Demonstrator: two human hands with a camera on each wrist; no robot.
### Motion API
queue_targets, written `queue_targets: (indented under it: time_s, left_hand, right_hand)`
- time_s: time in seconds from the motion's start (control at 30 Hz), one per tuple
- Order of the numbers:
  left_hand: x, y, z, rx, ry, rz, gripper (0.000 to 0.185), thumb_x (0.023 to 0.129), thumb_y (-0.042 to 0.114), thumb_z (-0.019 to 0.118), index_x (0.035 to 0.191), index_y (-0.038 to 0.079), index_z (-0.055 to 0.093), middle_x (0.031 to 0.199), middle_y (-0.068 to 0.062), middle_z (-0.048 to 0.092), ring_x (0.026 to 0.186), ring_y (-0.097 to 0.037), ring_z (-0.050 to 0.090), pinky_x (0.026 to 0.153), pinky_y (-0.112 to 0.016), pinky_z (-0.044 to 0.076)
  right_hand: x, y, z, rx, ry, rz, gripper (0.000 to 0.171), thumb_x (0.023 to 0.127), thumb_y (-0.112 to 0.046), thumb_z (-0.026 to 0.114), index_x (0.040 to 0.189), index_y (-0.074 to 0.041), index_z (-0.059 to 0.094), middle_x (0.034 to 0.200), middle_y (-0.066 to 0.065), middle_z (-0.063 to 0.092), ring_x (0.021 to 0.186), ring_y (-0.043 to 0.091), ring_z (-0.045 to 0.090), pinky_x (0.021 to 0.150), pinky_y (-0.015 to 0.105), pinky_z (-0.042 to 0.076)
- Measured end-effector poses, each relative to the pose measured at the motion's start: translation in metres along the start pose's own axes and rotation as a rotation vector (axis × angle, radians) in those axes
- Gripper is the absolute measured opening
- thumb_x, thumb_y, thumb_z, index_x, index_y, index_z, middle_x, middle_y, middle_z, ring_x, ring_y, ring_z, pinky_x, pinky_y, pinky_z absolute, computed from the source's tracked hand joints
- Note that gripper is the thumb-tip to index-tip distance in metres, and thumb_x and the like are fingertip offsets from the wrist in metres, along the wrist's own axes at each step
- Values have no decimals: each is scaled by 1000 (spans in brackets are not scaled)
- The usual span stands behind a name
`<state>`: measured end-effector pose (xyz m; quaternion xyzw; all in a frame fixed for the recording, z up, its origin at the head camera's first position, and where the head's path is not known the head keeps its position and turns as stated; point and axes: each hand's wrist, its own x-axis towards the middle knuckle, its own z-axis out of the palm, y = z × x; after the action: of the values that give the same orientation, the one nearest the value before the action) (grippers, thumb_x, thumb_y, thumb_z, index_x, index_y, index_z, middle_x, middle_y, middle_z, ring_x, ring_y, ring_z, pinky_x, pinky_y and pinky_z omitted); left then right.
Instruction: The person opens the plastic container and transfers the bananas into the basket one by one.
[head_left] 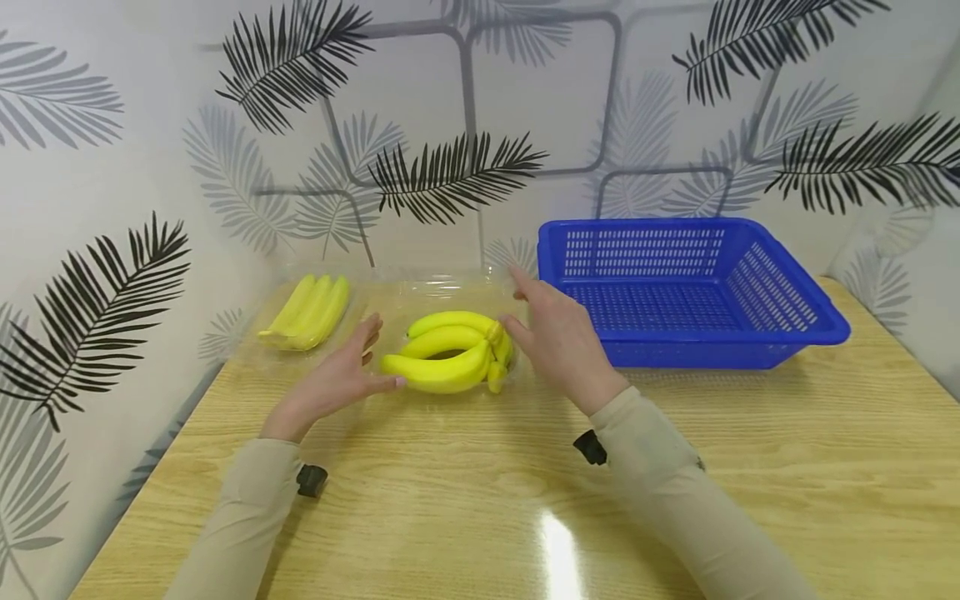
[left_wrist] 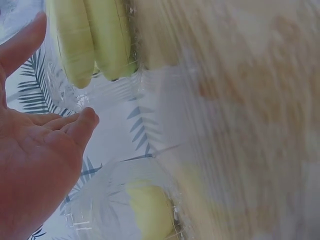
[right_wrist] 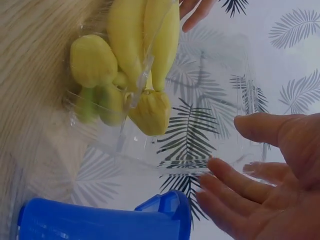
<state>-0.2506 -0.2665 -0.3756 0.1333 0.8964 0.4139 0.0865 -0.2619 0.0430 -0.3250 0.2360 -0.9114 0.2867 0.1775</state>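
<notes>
On a pale wooden counter [head_left: 675, 467], two bare hands flank a bunch of yellow bananas [head_left: 448, 352] lying in a clear plastic tray [head_left: 442, 287]. The left hand [head_left: 341, 377] is spread, its fingertips at the bunch's left end; the right hand [head_left: 558, 333] is also spread with straight fingers, just beside the stem end, gripping nothing. A second banana bunch [head_left: 307, 312] lies farther left in the tray, and a blue slotted basket [head_left: 690, 287] stands empty on the right. The bananas look light, firm and smooth (probably plastic, judging by the even gloss). The thin tray seems flimsy and likely to buckle. The bunch should lift best cupped from both ends or gripped near the stem cluster.
</notes>
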Motion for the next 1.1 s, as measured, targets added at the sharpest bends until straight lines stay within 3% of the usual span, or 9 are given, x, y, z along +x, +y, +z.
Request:
queue_targets:
  time_s: [0.1, 0.23, 0.4, 0.5, 0.87, 1.1]
  left_hand:
    - [1, -1, 1, 4, 7, -6, 109, 88, 39, 74, 158, 11, -5, 163, -18, 5, 143, -46, 19, 114, -53, 25]
    - [4, -1, 1, 4, 21, -21, 108, 88, 41, 73, 158, 12, -3, 163, -18, 5, 143, -46, 20, 113, -54, 27]
    - [7, -1, 3, 17, 29, -32, 106, 89, 40, 73, 158, 11, -2, 162, -21, 8, 142, -47, 22, 112, -55, 28]
    - [7, 1, 4, 19, 24, -39, 104, 90, 37, 72, 158, 11, -2, 161, -22, 8, 142, -48, 22, 112, -55, 29]
    - [10, 2, 5, 15, 14, -31, 101, 91, 33, 72, 158, 11, 0, 161, -23, 8, 141, -49, 21, 112, -56, 28]
    - [10, 2, 6, 19, 13, -20, 100, 91, 33, 72, 158, 12, 2, 161, -24, 8, 142, -48, 20, 111, -57, 29]
  right_hand:
    - [1, 3, 2, 12, -20, -5, 71, 96, -23, 66, 155, -10, 28, 134, 12, 57, 110, 31, 58, 95, 47, 48]
    - [1, 5, 4, 45, -57, 14, 75, 99, -26, 61, 159, -15, 18, 152, 11, 41, 138, 33, 37, 110, 51, 35]
    - [2, 7, 7, -51, -111, -40, 70, 100, -29, 58, 158, -17, 20, 164, 5, 9, 149, 26, 1, 117, 56, 10]
    - [2, 7, 8, -89, -125, -71, 67, 100, -29, 59, 157, -18, 26, 164, 3, 0, 148, 20, -11, 116, 60, 2]
    - [1, 7, 12, -78, -116, -110, 61, 99, -25, 60, 154, -16, 35, 164, 7, 1, 148, 24, -10, 116, 61, 3]
    - [4, -1, 25, -155, -170, -146, 55, 97, -20, 65, 148, -13, 46, 164, 9, 12, 149, 31, 2, 117, 59, 7]
